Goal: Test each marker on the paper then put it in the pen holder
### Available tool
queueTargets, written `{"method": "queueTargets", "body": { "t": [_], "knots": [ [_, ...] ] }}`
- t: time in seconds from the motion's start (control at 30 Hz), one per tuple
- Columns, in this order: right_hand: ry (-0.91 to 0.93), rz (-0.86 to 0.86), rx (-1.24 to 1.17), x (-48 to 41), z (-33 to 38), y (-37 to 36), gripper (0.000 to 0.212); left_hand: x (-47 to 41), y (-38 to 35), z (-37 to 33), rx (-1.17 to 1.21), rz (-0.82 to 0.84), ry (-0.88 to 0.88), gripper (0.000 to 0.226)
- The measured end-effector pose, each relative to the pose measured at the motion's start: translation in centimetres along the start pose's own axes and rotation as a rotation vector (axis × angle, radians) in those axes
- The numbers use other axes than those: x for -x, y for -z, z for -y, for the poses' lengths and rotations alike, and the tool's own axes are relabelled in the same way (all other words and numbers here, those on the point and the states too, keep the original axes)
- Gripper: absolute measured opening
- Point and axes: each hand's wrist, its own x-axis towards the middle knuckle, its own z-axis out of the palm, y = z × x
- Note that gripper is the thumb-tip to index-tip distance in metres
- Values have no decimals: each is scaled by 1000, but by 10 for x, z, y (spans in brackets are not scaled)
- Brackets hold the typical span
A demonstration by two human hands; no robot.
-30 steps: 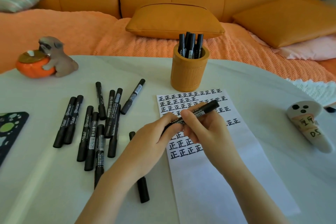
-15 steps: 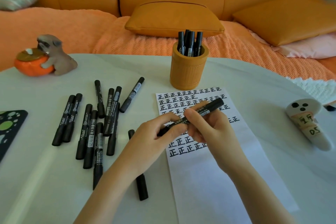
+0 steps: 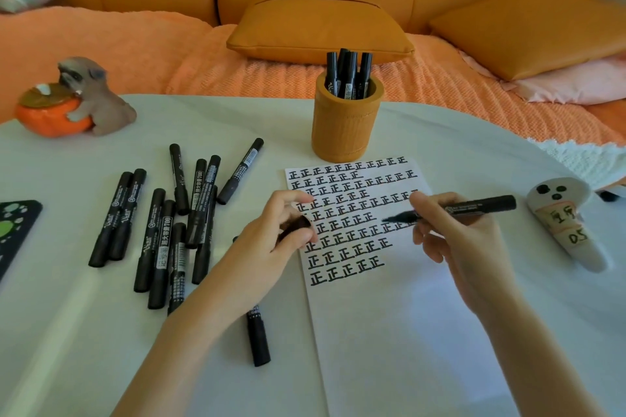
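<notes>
Beneath the right hand [image 3: 450,240], which grips an uncapped marker [image 3: 474,208] lying crosswise with its tip toward the left hand [image 3: 271,240] pinching the cap [image 3: 294,225], lies the paper [image 3: 389,332].

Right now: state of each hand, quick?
Left hand: pinching the cap.
Right hand: holding the uncapped marker.

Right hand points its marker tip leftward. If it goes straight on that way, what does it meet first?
Probably the left hand, pinching the cap, straight across the paper from the right hand and its marker. Height is unclear; the tip could touch paper first.
</notes>
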Motion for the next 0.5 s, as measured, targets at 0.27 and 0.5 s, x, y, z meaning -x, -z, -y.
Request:
{"method": "queueTargets", "body": {
  "t": [0.27, 0.5],
  "knots": [
    [-8, -78, 151, 5, -17, 6, 21, -1, 4, 1, -29, -143, 6, 22],
    [-12, -133, 309, 8, -28, 0, 33, -3, 2, 4, -54, -165, 21, 22]
  ]
}}
